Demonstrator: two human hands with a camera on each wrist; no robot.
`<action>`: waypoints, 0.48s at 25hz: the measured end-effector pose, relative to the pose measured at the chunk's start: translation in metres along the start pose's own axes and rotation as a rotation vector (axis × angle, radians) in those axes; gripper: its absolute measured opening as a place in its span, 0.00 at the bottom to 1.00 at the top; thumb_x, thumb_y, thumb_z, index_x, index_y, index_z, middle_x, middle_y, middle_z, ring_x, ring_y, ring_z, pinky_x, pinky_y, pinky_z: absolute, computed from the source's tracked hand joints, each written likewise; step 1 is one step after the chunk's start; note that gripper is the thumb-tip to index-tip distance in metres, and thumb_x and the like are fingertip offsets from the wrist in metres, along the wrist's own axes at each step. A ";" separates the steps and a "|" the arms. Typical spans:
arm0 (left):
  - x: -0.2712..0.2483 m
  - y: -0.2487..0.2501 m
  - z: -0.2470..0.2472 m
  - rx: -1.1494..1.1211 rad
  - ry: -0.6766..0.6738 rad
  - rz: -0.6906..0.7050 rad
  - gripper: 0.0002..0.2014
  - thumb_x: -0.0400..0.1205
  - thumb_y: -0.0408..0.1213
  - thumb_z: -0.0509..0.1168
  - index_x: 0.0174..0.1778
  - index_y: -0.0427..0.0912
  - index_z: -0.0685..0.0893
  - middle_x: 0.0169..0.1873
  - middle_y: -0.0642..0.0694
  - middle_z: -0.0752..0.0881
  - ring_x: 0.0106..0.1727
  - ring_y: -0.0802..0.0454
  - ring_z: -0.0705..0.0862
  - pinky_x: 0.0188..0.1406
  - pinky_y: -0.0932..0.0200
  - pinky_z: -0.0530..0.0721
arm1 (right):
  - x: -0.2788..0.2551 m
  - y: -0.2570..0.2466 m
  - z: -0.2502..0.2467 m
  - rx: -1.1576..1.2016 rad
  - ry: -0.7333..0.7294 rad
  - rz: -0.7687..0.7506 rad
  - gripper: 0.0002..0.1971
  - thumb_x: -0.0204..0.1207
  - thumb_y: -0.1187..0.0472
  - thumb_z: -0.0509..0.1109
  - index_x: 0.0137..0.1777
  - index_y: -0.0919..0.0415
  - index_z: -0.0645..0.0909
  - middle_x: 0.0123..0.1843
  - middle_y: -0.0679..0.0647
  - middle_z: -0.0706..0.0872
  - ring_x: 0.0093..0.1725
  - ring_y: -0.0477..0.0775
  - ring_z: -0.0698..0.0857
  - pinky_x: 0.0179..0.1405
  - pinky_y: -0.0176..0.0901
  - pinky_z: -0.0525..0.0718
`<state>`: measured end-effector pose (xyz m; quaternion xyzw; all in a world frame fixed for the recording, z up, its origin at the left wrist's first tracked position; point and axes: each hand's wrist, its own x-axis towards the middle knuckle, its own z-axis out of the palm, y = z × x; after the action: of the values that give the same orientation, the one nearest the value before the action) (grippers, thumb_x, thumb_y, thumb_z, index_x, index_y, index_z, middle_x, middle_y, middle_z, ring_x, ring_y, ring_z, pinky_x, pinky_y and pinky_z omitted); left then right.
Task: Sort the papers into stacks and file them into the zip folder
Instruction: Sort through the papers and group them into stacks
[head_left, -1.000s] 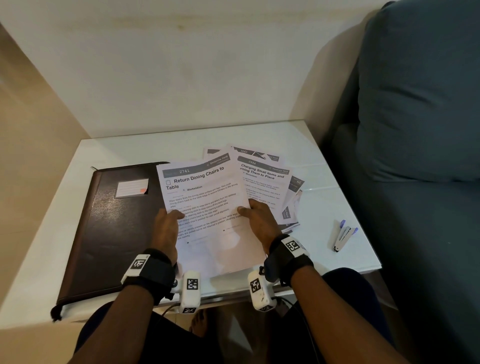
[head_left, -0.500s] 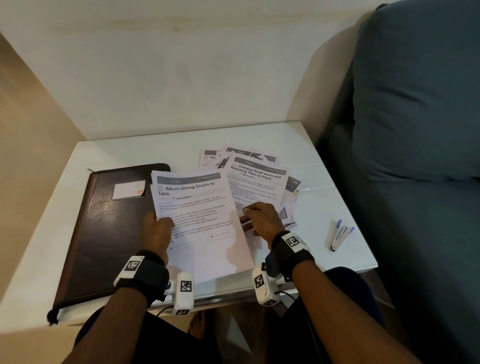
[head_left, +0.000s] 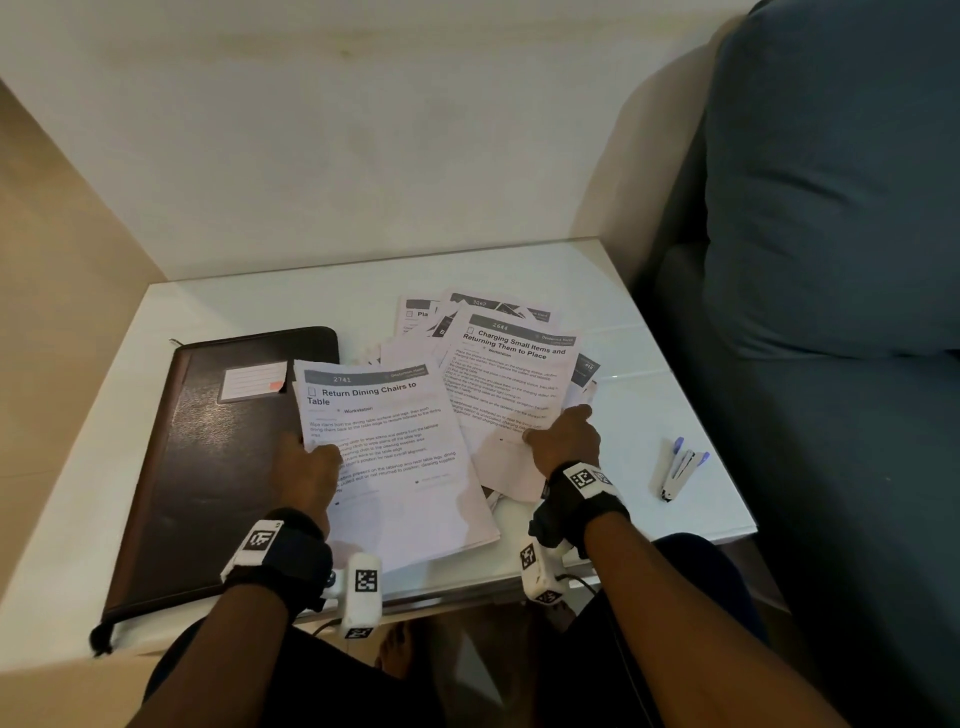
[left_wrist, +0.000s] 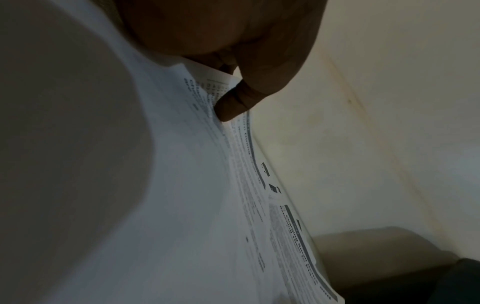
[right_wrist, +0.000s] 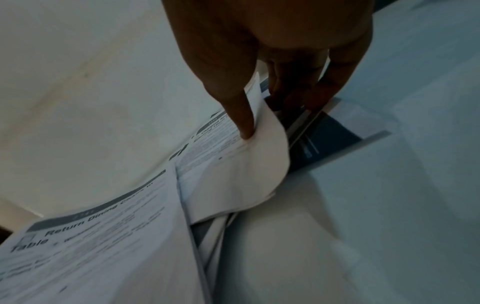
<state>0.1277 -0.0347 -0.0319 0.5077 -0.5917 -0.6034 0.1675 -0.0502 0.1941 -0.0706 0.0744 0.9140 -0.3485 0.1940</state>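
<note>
A stack of white papers (head_left: 395, 467) topped by "Return Dining Chairs to Table" lies at the table's front, partly over the dark brown zip folder (head_left: 208, 467), which is closed. My left hand (head_left: 306, 467) holds the stack's left edge, thumb on top (left_wrist: 233, 102). To the right, a loose fan of papers (head_left: 509, 374) is topped by "Charging Small Items and Returning Them to Place". My right hand (head_left: 563, 441) pinches that top sheet's lower right corner (right_wrist: 259, 148), thumb above and fingers beneath, and the corner curls up.
A small white and purple stapler (head_left: 680, 470) lies near the right edge of the white table (head_left: 260, 301). A blue-grey sofa (head_left: 831, 260) stands close on the right, a wall behind. My knees are under the front edge.
The "Return Dining Chairs" stack has come down and left onto the table. My right hand let go of it and moved right to the corner of the "Charging Small Items" sheet.
</note>
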 end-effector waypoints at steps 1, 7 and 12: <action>-0.002 0.002 -0.001 -0.020 -0.003 0.013 0.17 0.84 0.21 0.62 0.65 0.41 0.79 0.51 0.47 0.87 0.46 0.50 0.87 0.36 0.55 0.81 | 0.001 0.002 -0.004 0.047 0.005 -0.001 0.29 0.77 0.56 0.77 0.71 0.65 0.68 0.69 0.65 0.82 0.70 0.69 0.80 0.64 0.58 0.82; -0.005 0.012 -0.010 -0.177 -0.012 0.100 0.20 0.78 0.20 0.65 0.64 0.39 0.83 0.58 0.45 0.91 0.60 0.41 0.88 0.48 0.53 0.82 | 0.002 0.015 -0.035 0.300 0.127 -0.062 0.17 0.81 0.65 0.59 0.66 0.60 0.82 0.64 0.61 0.87 0.61 0.64 0.85 0.57 0.53 0.86; -0.014 0.022 -0.007 -0.324 -0.106 0.137 0.20 0.80 0.19 0.63 0.65 0.38 0.84 0.55 0.43 0.93 0.52 0.43 0.92 0.44 0.51 0.90 | -0.009 0.004 -0.026 0.333 -0.027 -0.237 0.19 0.80 0.68 0.61 0.66 0.57 0.85 0.60 0.57 0.89 0.55 0.59 0.87 0.57 0.52 0.87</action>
<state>0.1309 -0.0326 -0.0051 0.4002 -0.5277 -0.7040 0.2565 -0.0487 0.2143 -0.0520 -0.0074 0.8433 -0.5163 0.1490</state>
